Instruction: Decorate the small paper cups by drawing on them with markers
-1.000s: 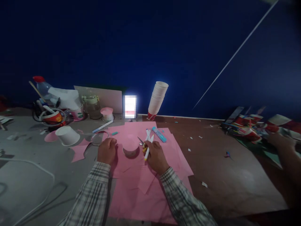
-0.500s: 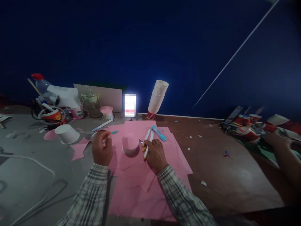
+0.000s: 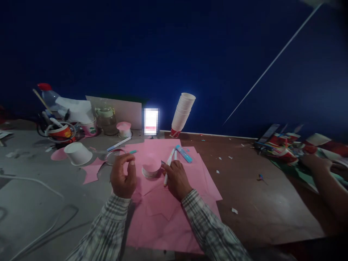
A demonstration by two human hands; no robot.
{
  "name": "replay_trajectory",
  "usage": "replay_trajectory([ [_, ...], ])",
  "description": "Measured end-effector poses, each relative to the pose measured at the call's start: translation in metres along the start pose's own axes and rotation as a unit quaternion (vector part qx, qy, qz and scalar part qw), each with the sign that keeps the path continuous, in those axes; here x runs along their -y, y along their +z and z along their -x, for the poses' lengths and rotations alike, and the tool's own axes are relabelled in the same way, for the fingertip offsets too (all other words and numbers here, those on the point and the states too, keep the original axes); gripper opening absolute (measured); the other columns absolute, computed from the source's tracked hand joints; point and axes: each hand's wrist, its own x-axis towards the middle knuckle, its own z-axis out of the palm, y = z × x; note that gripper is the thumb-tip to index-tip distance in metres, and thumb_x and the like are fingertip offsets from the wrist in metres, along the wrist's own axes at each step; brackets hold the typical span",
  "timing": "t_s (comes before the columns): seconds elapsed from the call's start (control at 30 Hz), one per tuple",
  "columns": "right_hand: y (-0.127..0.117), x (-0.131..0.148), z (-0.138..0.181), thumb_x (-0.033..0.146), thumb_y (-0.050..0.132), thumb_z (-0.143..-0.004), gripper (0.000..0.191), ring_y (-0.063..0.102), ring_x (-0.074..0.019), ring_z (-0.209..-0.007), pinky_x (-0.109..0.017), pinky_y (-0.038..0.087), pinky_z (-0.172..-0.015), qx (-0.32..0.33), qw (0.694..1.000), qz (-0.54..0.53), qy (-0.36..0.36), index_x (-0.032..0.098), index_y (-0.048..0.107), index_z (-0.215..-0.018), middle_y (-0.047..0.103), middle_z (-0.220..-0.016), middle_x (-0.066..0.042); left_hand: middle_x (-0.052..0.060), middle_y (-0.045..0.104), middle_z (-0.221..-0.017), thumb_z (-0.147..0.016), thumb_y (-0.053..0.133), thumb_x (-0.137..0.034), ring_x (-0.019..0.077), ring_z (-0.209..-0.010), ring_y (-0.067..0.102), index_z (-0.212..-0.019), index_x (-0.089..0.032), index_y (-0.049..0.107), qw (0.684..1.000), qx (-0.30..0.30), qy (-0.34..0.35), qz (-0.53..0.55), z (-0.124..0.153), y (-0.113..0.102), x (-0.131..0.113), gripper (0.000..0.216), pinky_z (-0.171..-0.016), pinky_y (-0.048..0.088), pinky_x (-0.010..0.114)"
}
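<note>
In the middle of the pink paper [image 3: 165,239] stands a small white cup [image 3: 150,174] with a pink paper disc [image 3: 151,162] over its top. My left hand [image 3: 122,175] hovers left of it, fingers loosely curled and thumb a little apart, with nothing visible between them. Right of the cup, my right hand [image 3: 178,179] is closed round a tool whose grey pointed blade [image 3: 162,162] shows past the fingers; its handle is hidden. A white marker [image 3: 171,156] lies against those fingers. Just beyond is a light-blue tube [image 3: 183,153].
A tilted stack of paper cups [image 3: 183,112] stands at the wall. Left lie a white cup [image 3: 78,153], a pink scrap [image 3: 93,169], a ring [image 3: 114,156] and a blue-and-white pen [image 3: 119,143]. A jar [image 3: 105,121] stands behind. Another person's hand [image 3: 315,163] works at right.
My left hand has moved right, nearer the covered cup, uncovering more of the ring. My right hand has shifted slightly left, and a marker under its fingers has turned.
</note>
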Motion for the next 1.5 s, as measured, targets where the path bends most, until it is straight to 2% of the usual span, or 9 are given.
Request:
replay_trajectory([
  [0.23, -0.002, 0.0, 0.001, 0.009, 0.063, -0.091, 0.017, 0.049, -0.026, -0.091, -0.036, 0.037, -0.081, 0.009, 1.0, 0.021, -0.015, 0.02, 0.074, -0.087, 0.059, -0.084, -0.008, 0.006, 0.069, -0.093, -0.092, 0.055, -0.008, 0.0192, -0.088, 0.068, -0.104, -0.02, 0.064, 0.995, 0.052, 0.085, 0.016, 0.009, 0.007, -0.017, 0.019, -0.08, 0.058, 0.034],
  [0.5, 0.003, 0.0, 0.0, 0.006, 0.058, -0.091, 0.019, 0.052, -0.0278, -0.096, -0.039, 0.044, -0.086, -0.023, 0.999, -0.019, -0.028, 0.018, 0.073, -0.096, 0.066, -0.088, -0.011, 0.006, 0.07, -0.091, -0.089, 0.055, -0.004, 0.0191, -0.085, 0.069, -0.106, -0.02, 0.065, 0.989, 0.085, 0.121, 0.018, 0.013, 0.009, -0.03, 0.025, -0.076, 0.059, 0.031],
  [0.6, 0.001, -0.003, -0.001, 0.005, 0.057, -0.089, 0.021, 0.055, -0.0284, -0.097, -0.044, 0.046, -0.09, -0.064, 0.988, -0.143, -0.018, 0.019, 0.073, -0.094, 0.069, -0.089, -0.011, 0.007, 0.071, -0.091, -0.089, 0.056, -0.003, 0.0191, -0.084, 0.069, -0.105, -0.019, 0.066, 0.988, 0.096, 0.117, 0.033, 0.017, 0.01, -0.032, 0.025, -0.076, 0.058, 0.031],
  [0.73, -0.012, -0.009, -0.002, 0.018, 0.055, -0.094, 0.015, 0.063, -0.0239, -0.089, -0.04, 0.053, -0.08, -0.154, 0.93, -0.333, 0.035, 0.022, 0.067, -0.1, 0.07, -0.094, -0.007, 0.006, 0.07, -0.091, -0.088, 0.056, -0.001, 0.0177, -0.083, 0.067, -0.105, -0.019, 0.066, 0.985, 0.122, 0.104, 0.07, 0.022, 0.013, -0.043, 0.026, -0.075, 0.057, 0.028],
  [0.9, -0.033, 0.002, 0.002, 0.035, 0.073, -0.09, 0.019, 0.062, -0.0131, -0.057, -0.027, 0.051, -0.056, -0.084, 0.758, -0.64, 0.099, 0.024, 0.061, -0.1, 0.066, -0.076, 0.002, 0.006, 0.069, -0.094, -0.091, 0.056, -0.006, 0.0159, -0.08, 0.066, -0.109, -0.02, 0.065, 0.963, 0.214, 0.024, 0.164, 0.029, 0.02, -0.057, 0.024, -0.07, 0.056, 0.026],
  [0.97, -0.037, 0.011, 0.003, 0.037, 0.08, -0.085, 0.025, 0.063, -0.0108, -0.057, -0.025, 0.052, -0.054, -0.073, 0.72, -0.684, 0.094, 0.023, 0.063, -0.098, 0.069, -0.086, 0.001, 0.005, 0.068, -0.093, -0.094, 0.057, -0.011, 0.0152, -0.077, 0.066, -0.112, -0.021, 0.065, 0.939, 0.27, -0.029, 0.211, 0.031, 0.022, -0.058, 0.023, -0.069, 0.056, 0.026],
  [1.17, -0.039, 0.02, 0.006, 0.034, 0.084, -0.083, 0.025, 0.063, -0.0091, -0.056, -0.022, 0.051, -0.048, -0.061, 0.677, -0.73, 0.07, 0.024, 0.066, -0.096, 0.069, -0.088, 0.001, 0.004, 0.069, -0.093, -0.094, 0.062, -0.017, 0.0155, -0.072, 0.071, -0.131, -0.022, 0.057, 0.895, 0.292, -0.195, 0.275, 0.037, 0.022, -0.055, 0.037, -0.067, 0.058, 0.029],
  [1.33, -0.041, 0.021, 0.006, 0.041, 0.085, -0.081, 0.031, 0.06, -0.009, -0.051, -0.023, 0.048, -0.045, -0.035, 0.686, -0.723, 0.079, 0.023, 0.064, -0.095, 0.068, -0.083, 0.001, 0.001, 0.064, -0.083, -0.093, 0.067, -0.023, 0.0145, -0.066, 0.071, -0.1, -0.019, 0.069, 0.862, 0.283, -0.243, 0.345, 0.032, 0.021, -0.057, 0.009, -0.058, 0.054, 0.025],
  [1.5, -0.046, 0.025, 0.005, 0.06, 0.073, -0.087, 0.046, 0.057, -0.0121, -0.052, -0.024, 0.042, -0.046, -0.109, 0.654, -0.744, 0.081, 0.024, 0.065, -0.113, 0.067, -0.071, 0.001, 0.005, 0.074, -0.097, -0.082, 0.081, -0.029, 0.0105, -0.058, 0.067, -0.085, -0.017, 0.066, 0.809, 0.185, -0.378, 0.409, 0.02, 0.018, -0.055, 0.019, -0.061, 0.056, 0.028],
])
